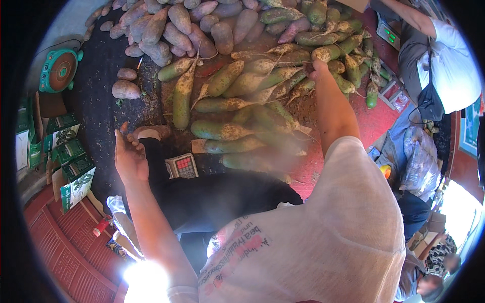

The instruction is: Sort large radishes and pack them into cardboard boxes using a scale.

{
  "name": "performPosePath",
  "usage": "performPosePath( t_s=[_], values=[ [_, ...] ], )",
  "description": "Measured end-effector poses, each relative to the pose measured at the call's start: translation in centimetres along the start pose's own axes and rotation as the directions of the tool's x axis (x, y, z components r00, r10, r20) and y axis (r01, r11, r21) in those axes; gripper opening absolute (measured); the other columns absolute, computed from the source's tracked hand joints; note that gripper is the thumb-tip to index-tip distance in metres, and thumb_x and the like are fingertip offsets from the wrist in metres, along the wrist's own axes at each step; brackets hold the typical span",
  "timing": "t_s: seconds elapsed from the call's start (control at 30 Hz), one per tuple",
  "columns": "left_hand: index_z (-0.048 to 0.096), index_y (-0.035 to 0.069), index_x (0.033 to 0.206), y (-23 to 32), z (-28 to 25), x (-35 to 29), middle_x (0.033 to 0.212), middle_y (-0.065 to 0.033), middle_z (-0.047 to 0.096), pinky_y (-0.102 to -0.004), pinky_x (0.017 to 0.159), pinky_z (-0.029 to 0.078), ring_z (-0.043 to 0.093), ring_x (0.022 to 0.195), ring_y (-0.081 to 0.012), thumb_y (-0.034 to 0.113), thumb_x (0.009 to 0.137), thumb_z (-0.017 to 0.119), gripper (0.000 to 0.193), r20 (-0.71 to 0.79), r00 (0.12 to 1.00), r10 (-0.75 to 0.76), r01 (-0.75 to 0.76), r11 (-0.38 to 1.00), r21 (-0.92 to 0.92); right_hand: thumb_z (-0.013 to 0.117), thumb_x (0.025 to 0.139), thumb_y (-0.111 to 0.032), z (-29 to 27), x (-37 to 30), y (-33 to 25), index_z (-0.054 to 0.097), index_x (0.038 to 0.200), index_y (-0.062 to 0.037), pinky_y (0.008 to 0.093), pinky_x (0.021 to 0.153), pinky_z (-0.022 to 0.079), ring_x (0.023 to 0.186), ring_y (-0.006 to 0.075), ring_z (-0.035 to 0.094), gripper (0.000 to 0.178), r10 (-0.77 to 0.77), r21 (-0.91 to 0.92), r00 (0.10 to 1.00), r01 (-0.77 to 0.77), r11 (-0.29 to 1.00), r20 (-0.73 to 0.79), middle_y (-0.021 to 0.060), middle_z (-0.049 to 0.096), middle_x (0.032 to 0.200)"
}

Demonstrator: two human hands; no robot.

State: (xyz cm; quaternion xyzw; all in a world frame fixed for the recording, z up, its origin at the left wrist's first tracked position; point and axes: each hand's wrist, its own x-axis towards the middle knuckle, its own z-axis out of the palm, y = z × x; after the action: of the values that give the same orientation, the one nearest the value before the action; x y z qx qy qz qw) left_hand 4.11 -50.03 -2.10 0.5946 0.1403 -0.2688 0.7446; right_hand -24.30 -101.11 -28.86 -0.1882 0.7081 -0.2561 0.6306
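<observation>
Left hand (131,157): empty, fingers loosely curled
Right hand (318,70): at green radish (327,52); can't tell whether clenched
Sweet potatoes (177,36): heaped far left

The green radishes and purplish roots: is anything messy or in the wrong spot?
Yes, a little: two purplish roots lie apart from their big pile, and dirt is scattered on the dark ground cover beside the green radishes.

Green-and-cream radishes (218,130), dusky-pink tubers (222,38)
</observation>
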Motion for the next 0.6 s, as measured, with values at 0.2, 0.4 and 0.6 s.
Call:
performPosePath(
  t_s=[0.2, 0.4, 0.6],
  values=[
    [0.058, 0.007, 0.129, 0.1, 0.5, 0.2, 0.087, 0.0021, 0.054, -0.0223, 0.070, 0.045, 0.051, 0.078, -0.0091, 0.027, 0.105, 0.050, 0.032, -0.076, 0.997, 0.006, -0.004, 1.000, 0.022, 0.058, 0.100, -0.018, -1.6, 1.7, 1.7, 0.054, 0.088, -0.0074, 0.0339, 0.049, 0.032, 0.052, 0.0154, 0.037, 0.017, 0.016, -0.003, 0.999, -0.016, 1.000, -0.040, 0.0011, 0.040, 0.061],
    [0.058, 0.006, 0.131, -0.4, 0.6, 0.8, 0.090, 0.0015, 0.057, -0.0237, 0.073, 0.047, 0.053, 0.079, -0.0097, 0.022, 0.105, 0.050, 0.031, 0.022, 0.999, -0.041, 0.041, 0.999, -0.023, 0.056, 0.102, -0.029, -9.4, 6.8, -1.1, 0.059, 0.094, -0.0079, 0.0379, 0.058, 0.045, 0.064, 0.0195, 0.051, 0.023, -0.086, -0.287, 0.995, 0.096, 0.953, 0.047, 0.0035, 0.053, 0.071],
    [0.057, 0.006, 0.133, -0.2, -0.6, 0.7, 0.097, 0.0009, 0.059, -0.0237, 0.075, 0.048, 0.055, 0.084, -0.0098, 0.021, 0.104, 0.051, 0.033, -0.040, 0.999, -0.025, 0.027, 0.999, 0.044, 0.066, 0.087, -0.044, -2.8, 7.8, -3.6, 0.062, 0.119, -0.0019, 0.0415, 0.087, 0.052, 0.102, 0.0258, 0.063, 0.053, -0.575, -0.791, 0.767, 0.151, 0.593, -0.284, 0.0135, 0.064, 0.117]
  ],
)
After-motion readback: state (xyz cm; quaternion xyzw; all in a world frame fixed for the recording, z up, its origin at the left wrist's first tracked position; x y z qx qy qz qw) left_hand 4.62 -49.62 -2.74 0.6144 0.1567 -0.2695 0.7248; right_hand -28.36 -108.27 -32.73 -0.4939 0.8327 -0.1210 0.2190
